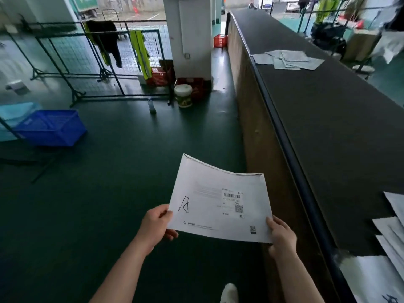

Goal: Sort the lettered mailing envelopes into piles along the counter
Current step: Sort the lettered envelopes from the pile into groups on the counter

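My shoe [229,293] shows at the bottom edge, above the green floor [131,171]. Just beyond it, my left hand [156,224] pinches the near-left corner of a white envelope [218,202] — thumb on top, fingers curled beneath — and my right hand [281,234] grips its near-right corner likewise. The envelope hangs over the floor, beside the counter's [338,138] front edge and not yet on it; a handwritten "A" [184,204] marks its left side, with a barcode label [232,202] to the right. One loose pile [288,59] already lies far along the counter by its front edge. More envelopes [391,232] sit at the counter's near end; whether these are sorted I cannot tell. I judge sorting partly done — this envelope is still to be placed.
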